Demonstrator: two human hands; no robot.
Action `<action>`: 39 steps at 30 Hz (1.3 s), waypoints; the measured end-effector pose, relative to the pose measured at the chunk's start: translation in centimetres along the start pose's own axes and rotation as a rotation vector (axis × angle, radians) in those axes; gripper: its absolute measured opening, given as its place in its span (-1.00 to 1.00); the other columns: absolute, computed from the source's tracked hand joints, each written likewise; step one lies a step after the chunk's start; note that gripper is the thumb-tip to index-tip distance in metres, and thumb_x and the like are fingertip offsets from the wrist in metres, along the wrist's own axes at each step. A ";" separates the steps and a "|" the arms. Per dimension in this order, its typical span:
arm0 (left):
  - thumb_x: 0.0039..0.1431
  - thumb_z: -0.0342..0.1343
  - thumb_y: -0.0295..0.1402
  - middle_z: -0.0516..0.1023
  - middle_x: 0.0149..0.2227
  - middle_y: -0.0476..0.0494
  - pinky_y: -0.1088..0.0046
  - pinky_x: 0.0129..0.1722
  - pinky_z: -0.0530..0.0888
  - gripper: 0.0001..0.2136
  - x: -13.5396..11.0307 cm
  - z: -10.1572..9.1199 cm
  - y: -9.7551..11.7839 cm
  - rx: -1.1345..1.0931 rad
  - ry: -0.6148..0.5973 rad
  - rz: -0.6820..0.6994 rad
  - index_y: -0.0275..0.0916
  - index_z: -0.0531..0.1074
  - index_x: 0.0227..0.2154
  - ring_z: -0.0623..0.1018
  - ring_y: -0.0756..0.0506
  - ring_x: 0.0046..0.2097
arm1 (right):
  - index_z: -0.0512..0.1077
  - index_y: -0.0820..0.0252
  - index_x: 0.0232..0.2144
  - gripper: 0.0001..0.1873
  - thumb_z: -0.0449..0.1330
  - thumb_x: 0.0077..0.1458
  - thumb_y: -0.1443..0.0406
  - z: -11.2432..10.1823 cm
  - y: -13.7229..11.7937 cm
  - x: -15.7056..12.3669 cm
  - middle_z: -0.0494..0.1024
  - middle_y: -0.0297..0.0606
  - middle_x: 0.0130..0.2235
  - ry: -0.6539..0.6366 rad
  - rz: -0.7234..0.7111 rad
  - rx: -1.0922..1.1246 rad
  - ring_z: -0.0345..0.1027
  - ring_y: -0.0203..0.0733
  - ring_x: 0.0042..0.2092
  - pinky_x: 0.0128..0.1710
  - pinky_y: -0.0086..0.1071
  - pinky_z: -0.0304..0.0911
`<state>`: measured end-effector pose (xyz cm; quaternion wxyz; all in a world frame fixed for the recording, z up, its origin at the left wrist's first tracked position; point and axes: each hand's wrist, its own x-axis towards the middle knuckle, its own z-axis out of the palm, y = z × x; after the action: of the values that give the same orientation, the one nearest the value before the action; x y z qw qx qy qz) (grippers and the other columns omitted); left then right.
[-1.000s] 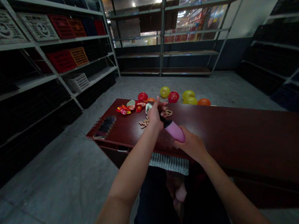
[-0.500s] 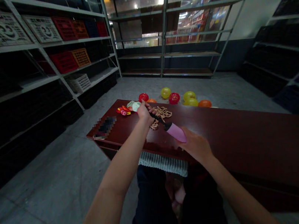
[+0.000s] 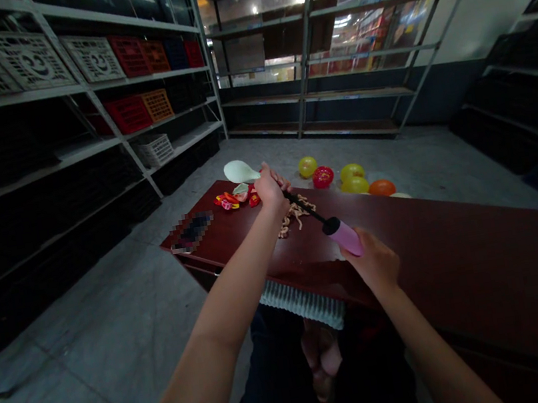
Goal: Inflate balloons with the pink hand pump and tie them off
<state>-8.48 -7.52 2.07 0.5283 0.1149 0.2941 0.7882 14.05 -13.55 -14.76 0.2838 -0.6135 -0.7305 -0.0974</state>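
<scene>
A: Pale balloon: where does it sit?

B: At the far left end of the pump, above the far left corner of the dark red table, part-filled. The left hand is closed around its neck on the nozzle. The right hand is wrapped round the pink barrel, with the black rod drawn out between them.

A: How to pump well here?

B: I'd say pinch the neck firmly so no air leaks, and drive the barrel straight along the rod. Hold clear of the flat balloons and beige bands just beneath.
</scene>
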 end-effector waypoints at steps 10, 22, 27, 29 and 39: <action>0.27 0.15 0.10 0.05 -0.75 0.12 0.54 -0.69 0.04 -0.41 -3.0 1.3 -8.5 0.120 -0.078 -0.091 -0.18 0.05 -0.63 0.10 0.12 -0.74 | 0.38 0.17 0.16 -0.50 0.12 0.27 0.07 -1.5 -0.5 -0.1 0.60 0.05 0.07 -0.109 0.152 0.089 0.53 0.13 -0.02 -0.03 -0.19 0.31; 0.42 0.02 -0.11 0.04 -0.73 0.14 0.55 -0.72 0.04 -0.50 -1.8 -0.7 -8.3 0.088 0.031 -0.175 -0.18 0.05 -0.60 0.06 0.10 -0.74 | 0.33 0.25 0.22 -0.47 0.01 0.36 0.07 -3.0 -2.5 0.3 0.61 0.02 -0.03 -0.230 0.018 -0.009 0.52 0.01 -0.06 -0.21 -0.36 0.23; 0.43 0.01 -0.17 0.04 -0.70 0.14 0.58 -0.72 0.04 -0.54 -1.3 -2.4 -4.3 0.053 0.097 -0.279 -0.19 0.06 -0.59 0.06 0.10 -0.73 | 0.36 0.13 0.14 -0.51 0.15 0.26 0.04 -6.1 -5.6 0.8 0.64 -0.07 -0.05 -0.405 0.008 0.044 0.56 0.03 -0.11 -0.27 -0.33 0.24; 0.45 -0.01 -0.18 0.05 -0.70 0.14 0.59 -0.72 0.04 -0.54 -0.8 -2.9 -2.3 0.065 0.103 -0.321 -0.19 0.07 -0.58 0.06 0.11 -0.74 | 0.38 0.10 0.07 -0.53 0.19 0.21 0.00 -7.1 -6.6 0.5 0.65 -0.13 -0.17 -0.546 0.076 0.210 0.57 0.01 -0.23 -0.33 -0.32 0.26; 0.35 0.16 -0.19 0.03 -0.75 0.17 0.60 -0.76 0.03 -0.51 3.5 -6.0 8.0 0.000 0.174 -0.327 -0.16 0.01 -0.58 0.06 0.12 -0.77 | 0.34 0.08 -0.21 -0.58 0.22 0.15 -0.10 -9.5 -10.0 -1.7 0.54 -0.43 -0.43 -1.128 0.397 1.313 0.36 -0.32 -0.55 -0.56 -0.47 0.22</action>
<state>-19.03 -8.60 1.52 0.6219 -0.0032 0.3534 0.6988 7.49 -21.88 -5.80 0.1878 -0.3989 -0.5504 0.7090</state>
